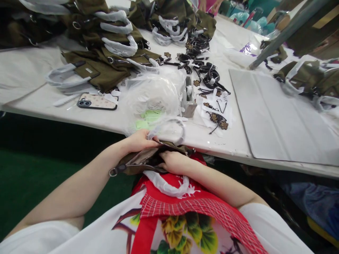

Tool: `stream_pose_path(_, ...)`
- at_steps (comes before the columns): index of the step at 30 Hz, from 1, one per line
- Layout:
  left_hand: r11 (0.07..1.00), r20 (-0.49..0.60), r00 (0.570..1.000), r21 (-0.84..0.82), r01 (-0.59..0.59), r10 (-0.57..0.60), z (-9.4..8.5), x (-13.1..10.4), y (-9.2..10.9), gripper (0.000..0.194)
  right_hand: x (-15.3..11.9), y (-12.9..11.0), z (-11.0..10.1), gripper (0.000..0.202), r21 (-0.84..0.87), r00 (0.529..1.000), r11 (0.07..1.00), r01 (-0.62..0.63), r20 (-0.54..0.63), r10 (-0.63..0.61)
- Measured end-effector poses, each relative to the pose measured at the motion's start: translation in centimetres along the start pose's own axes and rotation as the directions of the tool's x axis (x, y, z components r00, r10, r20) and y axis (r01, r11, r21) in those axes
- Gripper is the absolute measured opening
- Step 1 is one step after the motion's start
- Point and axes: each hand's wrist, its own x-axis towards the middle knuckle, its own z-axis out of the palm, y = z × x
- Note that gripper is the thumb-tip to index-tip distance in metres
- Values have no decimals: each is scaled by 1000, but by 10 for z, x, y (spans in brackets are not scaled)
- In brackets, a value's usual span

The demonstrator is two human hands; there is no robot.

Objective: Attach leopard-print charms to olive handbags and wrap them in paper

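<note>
An olive-brown handbag [135,169] rests against my lap at the table's front edge, its zipped top gaping. One handle, wrapped in white [166,187], hangs toward me over a red apron; the other stands up at the far side. My left hand [141,140] is closed on the bag's far rim, thumb and fingers pinching the edge. Inside the opening is my right hand [173,162], its fingertips hidden by the bag, so what they touch does not show. A clear plastic bag [150,95] with light-green slips lies just beyond.
Olive handbags [106,67] with wrapped handles are heaped at the back left. A phone [97,101] lies near the front edge. Black straps [212,76] and flower charms [218,120] spread right of the plastic. Farther right are a grey board [280,116] and a slanting metal pole [286,33].
</note>
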Motion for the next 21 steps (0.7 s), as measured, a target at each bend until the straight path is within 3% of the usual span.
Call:
stream_pose_path(3,999,47,999,-36,-15,17,-14,-4,-12,29,-33,12,-31,27,202,988,974,102,-131,-76)
stream_pose_path(7,1000,65,998,-17,19,-18,-20,-8,-20,31,-75,45,-56,21,301,922,950,-82,-339,187)
stream_pose_path(9,1000,60,998,-15,27,-26,-21,-9,-22,32,-90,57,-55,20,222,891,952,-211,-357,280)
stream_pose_path(11,999,66,997,-18,33,-31,-21,-8,-23,33,-96,64,-46,30,134,894,950,-284,-321,312)
stream_pose_path(15,997,75,995,-43,69,-65,-20,-5,-23,31,-85,68,-17,60,116,914,958,-263,-287,286)
stream_pose_path(18,991,98,992,-102,84,-74,-18,-7,-21,30,-69,68,-3,41,204,919,958,-201,-300,257)
stream_pose_path(21,976,79,991,-180,120,-107,-20,-16,-19,28,-64,66,-11,14,297,926,944,-146,-294,236)
